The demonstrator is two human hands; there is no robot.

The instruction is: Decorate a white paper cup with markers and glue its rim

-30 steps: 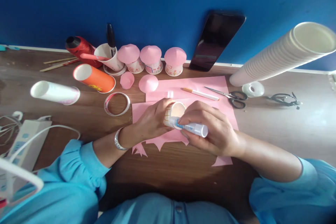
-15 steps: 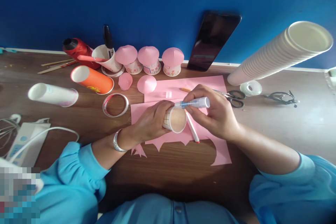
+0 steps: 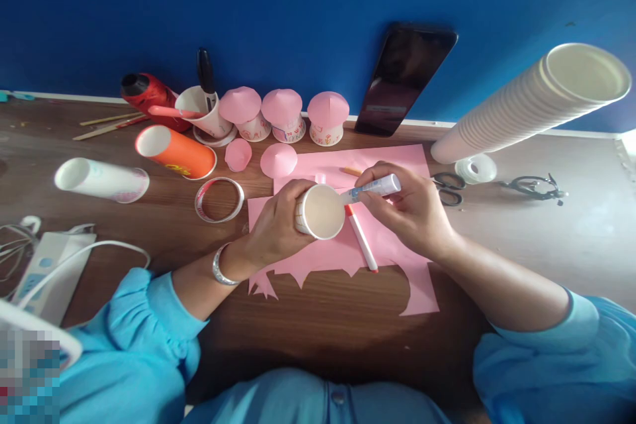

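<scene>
My left hand (image 3: 279,222) is wrapped round a white paper cup (image 3: 324,212), its open mouth tilted toward me. In my right hand (image 3: 405,212) is a white and blue glue stick (image 3: 375,188), pinched between thumb and fingers, with its tip close to the cup's rim; whether it touches is hard to tell. Beneath both hands lie cut sheets of pink paper (image 3: 318,255). On them rests a white marker (image 3: 365,243) with red ends, and a small clear cap (image 3: 320,179) shows just behind the cup.
Behind stand several small cups with pink cone tops (image 3: 281,107). Right are a tall stack of paper cups (image 3: 527,103), scissors (image 3: 450,189) and a tape roll (image 3: 476,168). A phone (image 3: 405,76) leans on the blue wall. Left are an orange cup (image 3: 181,154) and a power strip (image 3: 54,278).
My left hand has turned the cup so its mouth faces me more, and moved it slightly left and up. The glue stick has shifted a little right with my right hand.
</scene>
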